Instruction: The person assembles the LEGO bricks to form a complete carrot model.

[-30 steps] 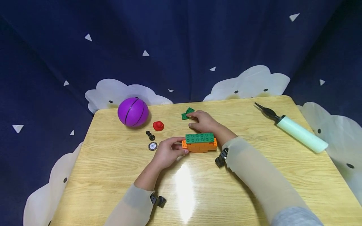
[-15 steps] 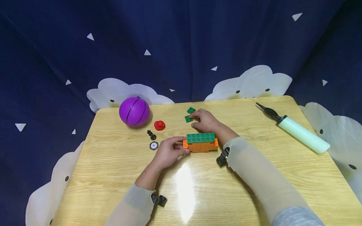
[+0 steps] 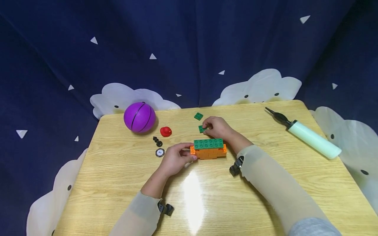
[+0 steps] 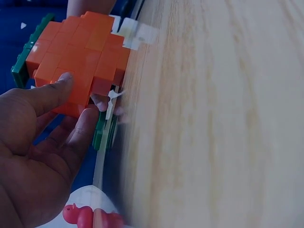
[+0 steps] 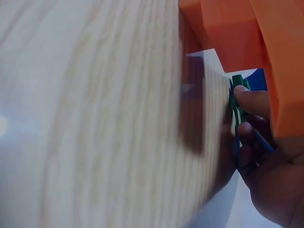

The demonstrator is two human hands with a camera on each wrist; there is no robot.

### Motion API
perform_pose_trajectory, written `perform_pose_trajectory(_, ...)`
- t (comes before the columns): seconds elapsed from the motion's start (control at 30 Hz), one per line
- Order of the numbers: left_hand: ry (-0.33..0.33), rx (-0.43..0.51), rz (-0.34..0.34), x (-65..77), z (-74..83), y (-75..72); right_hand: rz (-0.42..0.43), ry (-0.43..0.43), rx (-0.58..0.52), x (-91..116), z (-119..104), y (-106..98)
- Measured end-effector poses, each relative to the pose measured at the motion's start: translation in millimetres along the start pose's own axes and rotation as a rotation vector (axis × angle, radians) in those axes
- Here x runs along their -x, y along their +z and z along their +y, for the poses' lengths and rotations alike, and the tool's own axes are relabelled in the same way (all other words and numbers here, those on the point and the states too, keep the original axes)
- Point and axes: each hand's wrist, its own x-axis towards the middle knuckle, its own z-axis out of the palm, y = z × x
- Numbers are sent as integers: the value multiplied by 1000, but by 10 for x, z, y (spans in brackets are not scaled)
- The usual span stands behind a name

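A structure of orange toy building bricks topped with green bricks stands on the table in front of the person. My left hand grips its left end; the left wrist view has the thumb on the orange side wall and fingers beneath. Beyond the structure, my right hand pinches a small green brick low at the tabletop, its right part covered by fingers. In the right wrist view, thumb and fingertips meet at that green brick. Another green brick lies farther back.
Left of the structure are a red toy duck, a black chess piece and a poker chip. A purple ball sits at the back left. The hand pump lies at the right of the wooden table.
My right hand has drawn the small green brick toward the person and slightly right, away from the other green brick. The left hand keeps its grip on the orange structure, which stays in place.
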Motion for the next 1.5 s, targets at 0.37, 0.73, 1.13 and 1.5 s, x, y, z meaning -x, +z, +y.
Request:
perform_pose_trajectory(0.37, -14, 2, 0, -4, 0, 12, 13, 25, -46, 171, 25, -101)
perform_pose_trajectory(0.73, -22, 25, 14, 7, 7, 7, 35, 22, -87, 321, -49, -268)
perform_pose_trajectory(1.13, -19, 21, 11, -1, 9, 9, 58, -32, -98, 489, -122, -395)
perform_pose_trajectory(1.5, -5, 15, 16, 2, 10, 17, 63, -114, -95, 680, -204, -529)
